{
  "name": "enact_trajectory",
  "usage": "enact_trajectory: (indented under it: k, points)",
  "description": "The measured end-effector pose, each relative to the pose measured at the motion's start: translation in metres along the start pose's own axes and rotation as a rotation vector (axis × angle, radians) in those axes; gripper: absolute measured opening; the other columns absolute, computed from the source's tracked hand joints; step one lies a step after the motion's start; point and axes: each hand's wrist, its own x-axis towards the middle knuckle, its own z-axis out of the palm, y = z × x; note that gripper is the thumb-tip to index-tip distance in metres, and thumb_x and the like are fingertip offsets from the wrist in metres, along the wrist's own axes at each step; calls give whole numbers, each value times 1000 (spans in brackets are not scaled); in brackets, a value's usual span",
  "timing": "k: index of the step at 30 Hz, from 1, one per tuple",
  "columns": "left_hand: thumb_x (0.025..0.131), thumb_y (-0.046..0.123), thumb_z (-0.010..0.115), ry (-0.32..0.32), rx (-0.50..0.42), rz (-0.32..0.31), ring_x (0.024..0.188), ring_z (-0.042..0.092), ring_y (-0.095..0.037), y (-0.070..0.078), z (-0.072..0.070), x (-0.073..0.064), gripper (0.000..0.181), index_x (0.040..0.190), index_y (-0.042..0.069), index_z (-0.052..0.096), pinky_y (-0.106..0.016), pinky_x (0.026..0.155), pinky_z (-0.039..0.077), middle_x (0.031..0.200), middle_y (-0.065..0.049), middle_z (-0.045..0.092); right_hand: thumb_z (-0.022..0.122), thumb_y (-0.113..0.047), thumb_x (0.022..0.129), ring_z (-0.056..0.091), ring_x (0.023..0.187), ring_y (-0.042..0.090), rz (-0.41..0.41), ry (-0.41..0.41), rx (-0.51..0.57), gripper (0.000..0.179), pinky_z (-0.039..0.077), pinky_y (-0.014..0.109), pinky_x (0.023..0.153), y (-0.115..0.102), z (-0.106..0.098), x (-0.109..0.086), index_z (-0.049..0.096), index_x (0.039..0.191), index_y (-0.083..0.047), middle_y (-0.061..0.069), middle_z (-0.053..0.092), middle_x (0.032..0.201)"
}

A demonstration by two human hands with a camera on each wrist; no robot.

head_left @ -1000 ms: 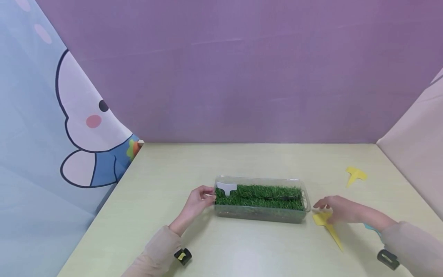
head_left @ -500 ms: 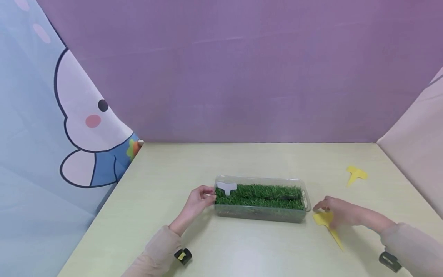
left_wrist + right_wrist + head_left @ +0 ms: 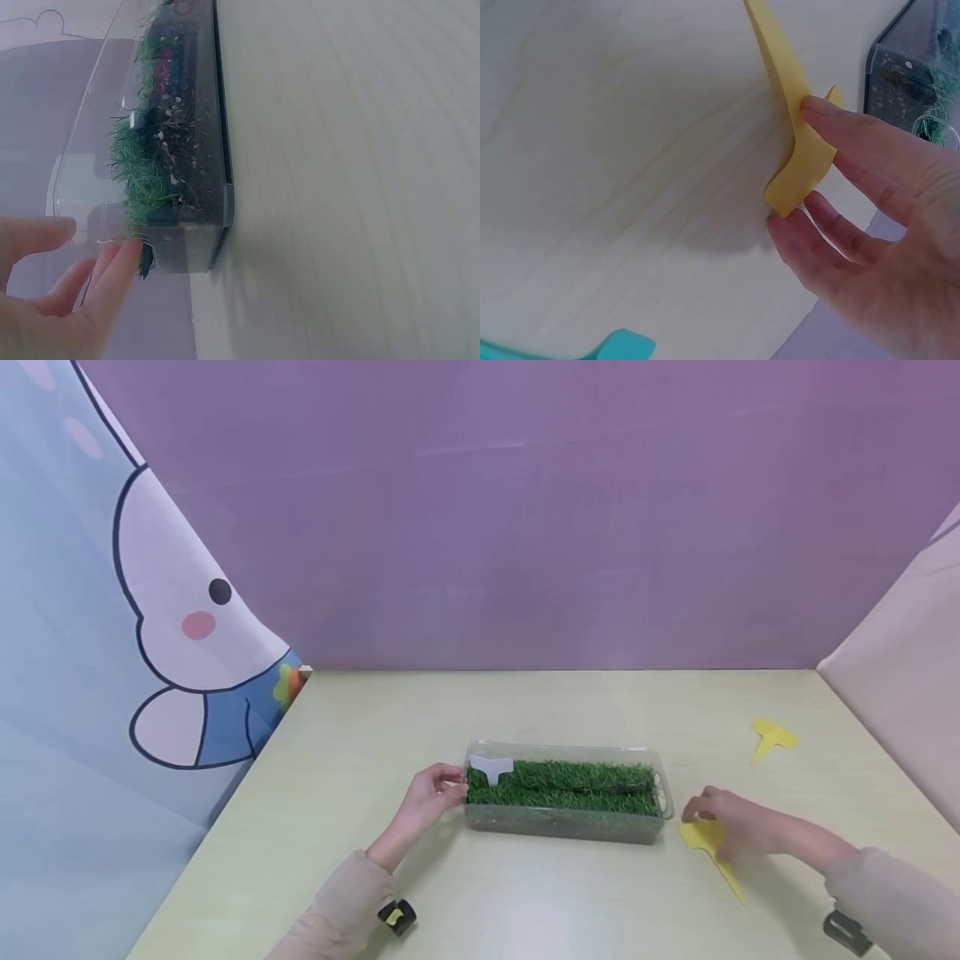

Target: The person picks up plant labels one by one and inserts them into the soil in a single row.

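Observation:
A clear plastic box (image 3: pixel 562 822) holds strips of green artificial grass, and a white T-shaped plant label (image 3: pixel 492 767) stands up from its left end. My left hand (image 3: pixel 422 797) holds that left end, thumb and fingertips at the rim; the left wrist view shows the box side-on with dark, gritty filling under the grass. To the right of the box, my right hand (image 3: pixel 738 821) pinches a yellow plant label (image 3: pixel 804 161). Its thumb lies on the label's stem and fingertips meet the edge of its wide head. In the head view, the hand hides part of that label (image 3: pixel 701 835).
Another yellow plant label (image 3: pixel 771 739) lies farther back on the right of the pale wooden table (image 3: pixel 570 910). Part of a turquoise piece (image 3: pixel 622 345) shows at the bottom of the right wrist view. A purple cloth (image 3: pixel 555 527) hangs behind the table.
My right hand shifts slightly at the near yellow label, and its fingers draw in a little. A turquoise piece by the right sleeve drops out of the head view. The left hand and box stay put.

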Motion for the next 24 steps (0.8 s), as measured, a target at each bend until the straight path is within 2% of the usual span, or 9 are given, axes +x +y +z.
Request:
enact_trajectory:
  k: [3,7,13,19,24]
  points:
    - [80,-4,56,-1,5,4,72,55,-17,4,0,-3,29,105,-15,49,-28,68,55,93,-19,56,69,4,50,50,85,28,-10,0,-6,50,49,43,72,1,1,1,57,98,-1,8,49,91]
    - [80,-2,56,8,15,15,70,54,-13,-5,1,1,28,105,-13,51,-25,66,54,92,-16,57,71,2,50,48,84,26,-24,3,-26,48,47,40,72,4,2,1,57,96,-4,5,50,91]
    - [80,-1,57,6,1,19,72,55,-18,-10,1,4,30,106,-14,50,-27,65,55,93,-18,57,70,1,49,47,84,23,-28,16,-26,48,44,36,72,5,2,1,54,94,-7,2,51,91]
    - [80,-1,57,8,22,20,71,54,-15,-11,1,5,29,106,-13,51,-25,65,55,93,-18,57,69,4,48,50,85,26,-31,15,3,49,45,44,75,5,2,3,53,93,-8,3,55,92]
    - [80,-1,56,1,15,24,72,55,-15,-11,0,3,29,106,-13,51,-25,67,55,93,-18,57,70,3,48,52,85,30,-26,8,-10,48,47,47,75,5,1,2,54,94,-3,6,56,92]
